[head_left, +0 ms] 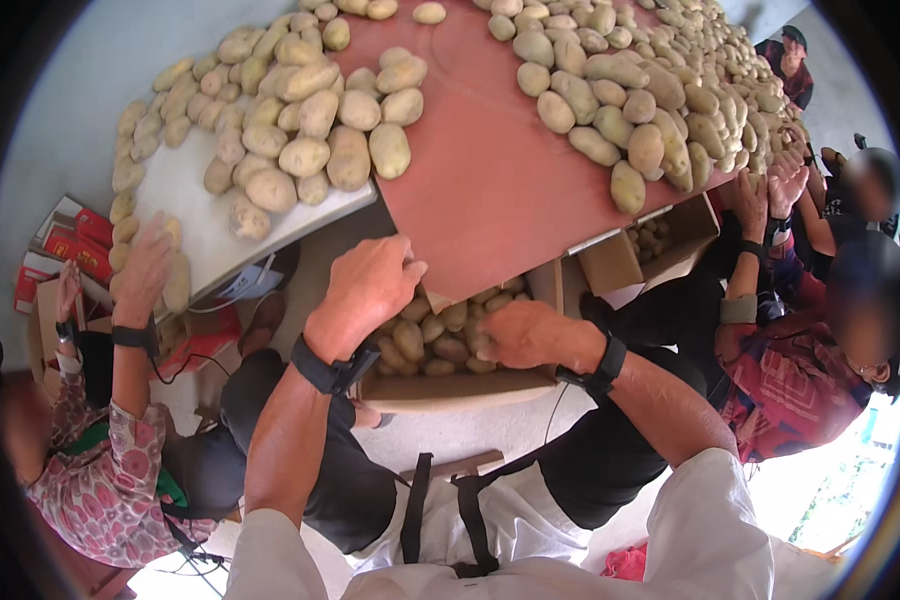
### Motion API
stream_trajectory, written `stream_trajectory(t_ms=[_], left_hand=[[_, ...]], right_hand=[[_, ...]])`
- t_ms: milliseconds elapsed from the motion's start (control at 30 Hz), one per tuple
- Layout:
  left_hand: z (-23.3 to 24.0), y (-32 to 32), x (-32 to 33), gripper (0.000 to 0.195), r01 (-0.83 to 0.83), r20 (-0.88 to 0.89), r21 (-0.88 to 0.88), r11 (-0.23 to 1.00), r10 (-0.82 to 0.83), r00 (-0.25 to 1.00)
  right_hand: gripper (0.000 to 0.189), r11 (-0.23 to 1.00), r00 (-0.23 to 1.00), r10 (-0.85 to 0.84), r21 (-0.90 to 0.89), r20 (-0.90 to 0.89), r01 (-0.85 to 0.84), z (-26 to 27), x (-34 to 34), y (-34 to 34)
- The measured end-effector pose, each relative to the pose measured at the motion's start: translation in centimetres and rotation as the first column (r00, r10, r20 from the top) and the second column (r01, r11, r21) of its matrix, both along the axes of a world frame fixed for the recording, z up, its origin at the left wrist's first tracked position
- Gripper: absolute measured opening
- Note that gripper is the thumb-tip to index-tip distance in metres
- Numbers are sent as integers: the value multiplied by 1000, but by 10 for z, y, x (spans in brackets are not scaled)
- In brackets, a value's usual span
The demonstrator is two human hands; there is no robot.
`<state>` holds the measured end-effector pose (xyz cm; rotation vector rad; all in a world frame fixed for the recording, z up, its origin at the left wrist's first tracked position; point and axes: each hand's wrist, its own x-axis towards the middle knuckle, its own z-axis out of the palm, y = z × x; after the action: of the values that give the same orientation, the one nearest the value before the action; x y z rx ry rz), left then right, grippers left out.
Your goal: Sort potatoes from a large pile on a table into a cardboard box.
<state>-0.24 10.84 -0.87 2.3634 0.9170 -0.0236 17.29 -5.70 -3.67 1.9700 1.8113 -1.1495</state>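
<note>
Below the tabletop's near corner, a cardboard box (457, 391) full of potatoes (435, 345) stands before me. My right hand (532, 335) is over the right part of the box, its slightly blurred fingers pointing down at the potatoes; whether they grip one is hidden. At the box's far left side is my left hand (371, 289), fingers curled, thumb towards the corner of the red tabletop (465, 217). The inside of that hand faces away, so its contents are out of sight. Each of my wrists bears a black band.
Potatoes lie heaped on the white tabletop (176, 184) at left and on the red one at right (645, 112). Co-workers sit on both sides; a co-worker's hand (146, 262) touches potatoes at left. Another potato box (611, 259) is under the right edge. Red cartons (75, 240) stand far left.
</note>
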Motion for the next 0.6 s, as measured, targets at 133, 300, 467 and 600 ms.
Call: stream_trajectory(t_ms=[133,300,467,600], left_hand=[[6,-6,11,28,-5,24,-10,1000,5,1000],[16,-13,27,25,19,111,-67,998,-11,994],[11,-15,37,22,58,151,-41,997,-51,987],[0,-9,38,20,96,186,7,995,-95,978]], right_hand=[[42,991,969,125,66,-213,-114,10,5,-4],[31,982,938,44,189,-344,24,38,16,12],[30,882,914,-127,377,-385,282,38,47,28],[34,702,918,-331,594,-218,394,44,80,49]])
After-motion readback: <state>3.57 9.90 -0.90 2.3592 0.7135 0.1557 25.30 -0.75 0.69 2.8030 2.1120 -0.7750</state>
